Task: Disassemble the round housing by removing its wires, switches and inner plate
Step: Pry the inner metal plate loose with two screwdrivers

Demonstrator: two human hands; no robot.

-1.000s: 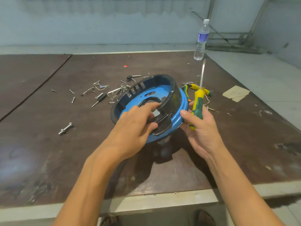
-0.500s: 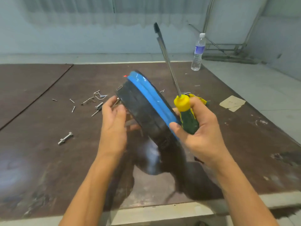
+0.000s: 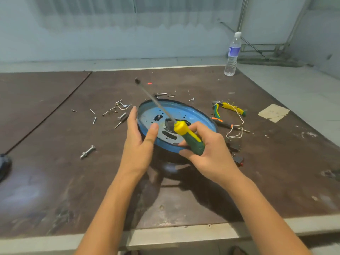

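1. Blue plastic fills the middle of the head view: the round housing point(image 3: 185, 111) is held tilted over the centre of the bench point(image 3: 55, 181). Its pierced blue face is turned up and its hollow side is hidden underneath.
2. The left grip point(image 3: 139, 140) is spread open, with fingers straight along the housing's left rim and the thumb laid on the blue face. Nothing is clasped.
3. The right grip point(image 3: 209, 151) is clamped round the handle of the screwdriver point(image 3: 191, 138), whose shaft is pointed up and away to the left.
4. Loose screws point(image 3: 110, 111), white wires point(image 3: 236, 134) and dark switches point(image 3: 235, 147) are scattered on the bench beside the housing, so those removals are judged largely done.
5. Whether the inner plate is out cannot be told, and that step is judged to be what is left.
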